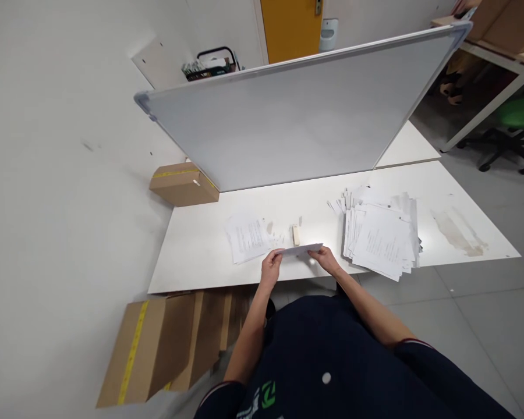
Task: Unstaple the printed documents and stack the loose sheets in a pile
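A sheet of paper (300,250) is held nearly edge-on over the front of the white table (192,256). My left hand (271,266) pinches its left end and my right hand (325,259) pinches its right end. Just beyond the sheet lies a small cream-coloured block (296,234); its kind is not clear. To the left of my hands a few printed sheets (247,237) lie flat in a loose pile. On the right, a thick, uneven stack of printed papers (382,238) reaches past the table's front edge.
A large whiteboard (297,116) stands along the table's back. One cardboard box (183,185) sits at the back left corner, and open boxes (157,349) stand below on the left. A green office chair (519,113) is at the far right.
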A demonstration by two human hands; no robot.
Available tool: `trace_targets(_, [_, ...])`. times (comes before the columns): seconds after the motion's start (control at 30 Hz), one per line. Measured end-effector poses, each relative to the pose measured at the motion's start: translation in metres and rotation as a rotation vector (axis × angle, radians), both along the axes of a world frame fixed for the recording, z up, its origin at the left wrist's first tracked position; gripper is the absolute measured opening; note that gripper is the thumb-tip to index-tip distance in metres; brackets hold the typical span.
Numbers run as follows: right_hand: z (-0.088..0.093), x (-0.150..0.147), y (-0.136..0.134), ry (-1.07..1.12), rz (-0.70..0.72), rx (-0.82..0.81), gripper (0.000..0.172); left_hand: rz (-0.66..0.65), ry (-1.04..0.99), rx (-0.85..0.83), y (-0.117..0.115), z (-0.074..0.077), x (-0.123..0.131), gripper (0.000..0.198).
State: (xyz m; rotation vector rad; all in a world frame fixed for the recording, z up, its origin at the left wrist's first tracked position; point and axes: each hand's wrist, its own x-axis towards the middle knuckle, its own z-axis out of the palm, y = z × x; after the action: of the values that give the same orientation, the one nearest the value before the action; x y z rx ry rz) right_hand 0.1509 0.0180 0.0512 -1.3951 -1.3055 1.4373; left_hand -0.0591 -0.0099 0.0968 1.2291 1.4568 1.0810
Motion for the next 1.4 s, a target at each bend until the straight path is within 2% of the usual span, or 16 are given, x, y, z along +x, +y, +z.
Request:
trace_targets(0.23, [-0.011, 0.001, 0.000, -0.014, 0.004, -0.002, 0.034, 0.005, 0.098, 0.019, 0.000, 0.000, 0.002, 0.025])
trace_targets(0.5, [-0.007, 0.000, -0.003, -0.128, 0.055, 0.018, 0.031, 0.040, 0.073, 0.023, 0.000, -0.002, 0.003, 0.025])
trace_targets(0.7, [0.019, 0.004, -0.011, -0.239, 0.112, 0.082, 0.031, 0.211, -0.232, -0.088, 0.000, -0.008, 0.000, 0.021])
trace_targets(0.87, [0.033, 0.004, -0.013, -0.324, 0.132, 0.102, 0.035, 0.208, -0.355, -0.215, 0.007, -0.009, 0.002, 0.026])
trace_targets(1.0, [0.038, 0.004, -0.015, -0.402, 0.114, 0.141, 0.036, 0.209, -0.406, -0.227, 0.010, -0.008, 0.011, 0.026])
trace_targets(1.13, [0.063, 0.015, -0.018, -0.507, 0.130, 0.197, 0.032, 0.224, -0.440, -0.215, 0.010, -0.014, 0.018, 0.025])
trace_targets(1.2, [0.084, 0.022, -0.018, -0.655, 0.170, 0.257, 0.028, 0.244, -0.415, -0.223, 0.008, -0.019, 0.019, 0.029])
trace_targets(1.3, [0.112, 0.025, -0.015, -1.084, 0.379, 0.341, 0.024, 0.271, -0.224, -0.273, 0.004, -0.030, 0.017, 0.050])
trace_targets(1.4, [0.120, 0.020, -0.012, -1.294, 0.582, 0.301, 0.021, 0.235, -0.009, -0.288, -0.001, -0.039, 0.016, 0.068])
